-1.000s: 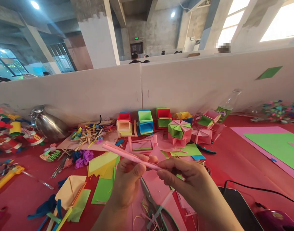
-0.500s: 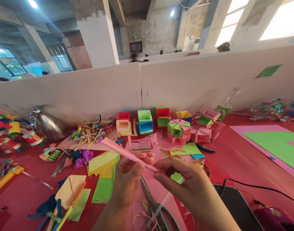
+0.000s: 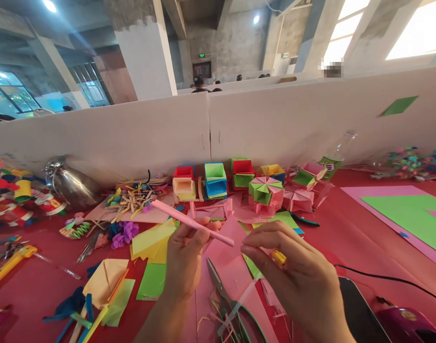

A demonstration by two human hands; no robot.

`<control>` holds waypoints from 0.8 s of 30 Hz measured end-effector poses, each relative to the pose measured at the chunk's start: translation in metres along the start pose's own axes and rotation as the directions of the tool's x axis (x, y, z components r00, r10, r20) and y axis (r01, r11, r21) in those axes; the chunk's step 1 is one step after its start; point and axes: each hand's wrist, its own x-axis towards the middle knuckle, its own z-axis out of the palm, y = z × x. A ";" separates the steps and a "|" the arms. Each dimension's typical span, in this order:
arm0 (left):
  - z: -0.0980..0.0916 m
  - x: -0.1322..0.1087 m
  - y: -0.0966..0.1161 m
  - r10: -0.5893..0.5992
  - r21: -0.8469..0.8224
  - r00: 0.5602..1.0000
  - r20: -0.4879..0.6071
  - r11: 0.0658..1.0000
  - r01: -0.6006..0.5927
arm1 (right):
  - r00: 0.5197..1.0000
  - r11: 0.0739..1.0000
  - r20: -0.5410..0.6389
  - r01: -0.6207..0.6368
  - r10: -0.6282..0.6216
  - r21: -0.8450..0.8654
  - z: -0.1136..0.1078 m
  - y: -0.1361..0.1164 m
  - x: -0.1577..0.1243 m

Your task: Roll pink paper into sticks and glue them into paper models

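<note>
My left hand (image 3: 184, 262) pinches a thin rolled pink paper tube (image 3: 189, 220) between thumb and fingers, and the tube slants up to the left. My right hand (image 3: 292, 276) hovers just right of the tube's lower end, apart from it, with thumb and fingertips drawn together; I cannot see whether anything is between them. Below both hands lie a pink paper sheet (image 3: 228, 262) and a pair of scissors (image 3: 219, 290). A translucent strip (image 3: 239, 302) lies or hangs under the right hand.
Folded paper boxes (image 3: 216, 180) and pink-green origami pieces (image 3: 266, 190) line the white partition (image 3: 275, 124). Coloured scraps, wooden sticks (image 3: 132, 200), a metal kettle (image 3: 73, 186) and a yellow tool (image 3: 12, 259) lie left. Large pink and green sheets (image 3: 410, 214) and a black device (image 3: 360, 314) lie right.
My right hand has let go of the tube's end and drawn slightly right and down. My left hand has lifted the tube a little higher.
</note>
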 end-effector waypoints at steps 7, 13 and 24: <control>0.000 0.000 0.002 -0.029 -0.026 0.996 0.086 0.999 0.032 | 0.995 0.990 0.008 -0.100 0.101 -0.101 0.001 0.007 0.001; 0.000 -0.004 0.001 -0.024 -0.047 0.992 0.123 0.998 0.030 | 0.975 0.981 0.112 -0.186 0.192 -0.063 0.006 0.014 0.005; -0.001 -0.005 0.001 0.032 -0.033 0.995 0.099 0.999 -0.028 | 0.955 0.940 0.114 -0.290 0.273 0.178 0.019 0.007 0.001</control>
